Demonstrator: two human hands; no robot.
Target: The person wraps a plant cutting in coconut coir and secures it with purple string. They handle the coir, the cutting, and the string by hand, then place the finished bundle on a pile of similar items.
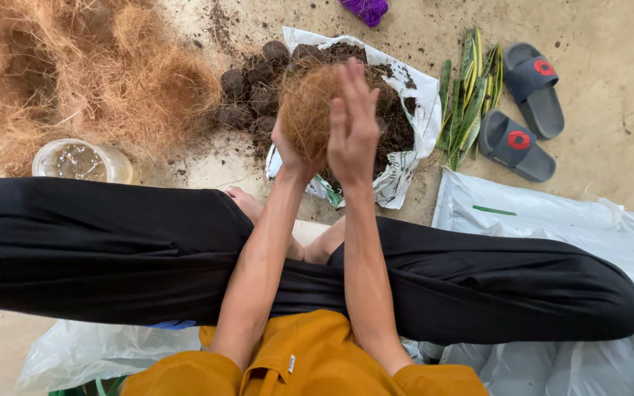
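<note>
I sit cross-legged on the floor and press a ball of brown coconut fibre [308, 110] between both palms. My left hand [285, 147] cups it from the left and below. My right hand [354, 125] lies flat against its right side, fingers stretched upward. Just beyond the ball, dark soil [398, 121] is heaped on a white plastic sack [423, 95], with several dark soil balls [247, 92] at its left edge.
A big pile of loose coconut fibre [75, 66] fills the upper left. A clear plastic tub of water [78, 161] stands by my left knee. Striped green plant leaves [467, 95] and grey slippers [526, 110] lie right; white plastic sheeting [552, 227] below them.
</note>
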